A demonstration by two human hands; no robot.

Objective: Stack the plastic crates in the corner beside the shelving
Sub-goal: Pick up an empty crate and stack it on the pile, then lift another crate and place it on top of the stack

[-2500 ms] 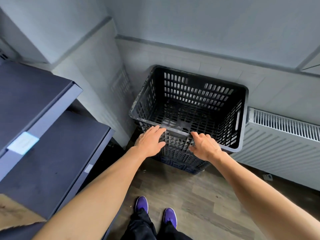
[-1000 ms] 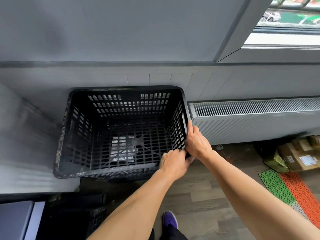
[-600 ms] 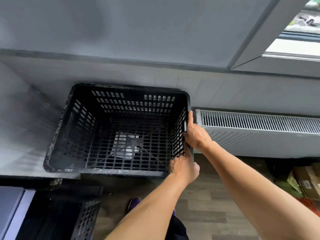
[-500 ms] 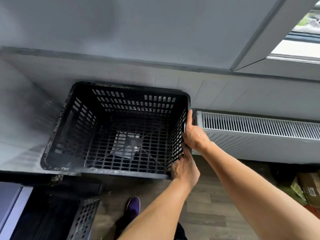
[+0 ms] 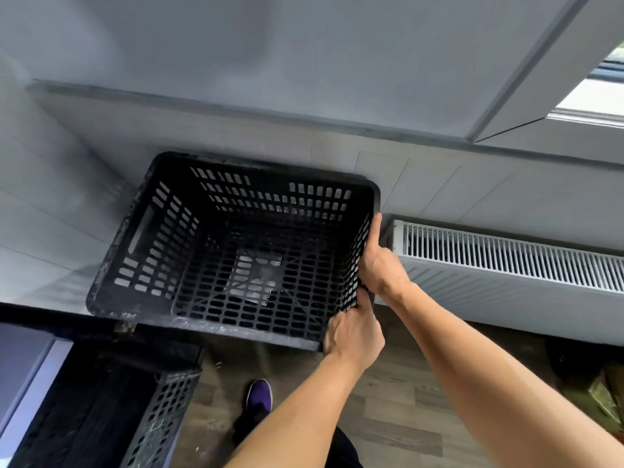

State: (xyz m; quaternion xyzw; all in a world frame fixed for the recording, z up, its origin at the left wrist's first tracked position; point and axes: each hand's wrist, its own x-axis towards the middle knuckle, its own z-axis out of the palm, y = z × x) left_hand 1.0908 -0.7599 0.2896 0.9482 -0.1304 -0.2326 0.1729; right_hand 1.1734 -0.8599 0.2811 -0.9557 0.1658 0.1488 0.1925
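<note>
A: So, where is the black plastic crate [image 5: 158,238]?

B: In the corner, open side up. Its back and left rims are close against the grey walls [image 5: 304,62] and its slotted bottom is in plain view. Its right wall is just beside the white radiator [image 5: 506,261].

A: And the grips?

B: The left grip [image 5: 354,336] is clamped on the crate's near right corner, with the fingers curled at the rim. The right grip [image 5: 378,265] lies against the outside of the right wall, between crate and radiator. One finger is straight along the rim, so it presses on the wall and does not clasp it.

A: What does the crate stand on?

B: I cannot tell. Its rim is well above the wooden floor [image 5: 388,400], but what is under it is hidden.

A: Anything else?

B: A second dark crate [image 5: 158,417] sits low on the left, just beside a grey shelf [image 5: 27,383]. A purple shoe [image 5: 259,395] is on the floor under the arms.
</note>
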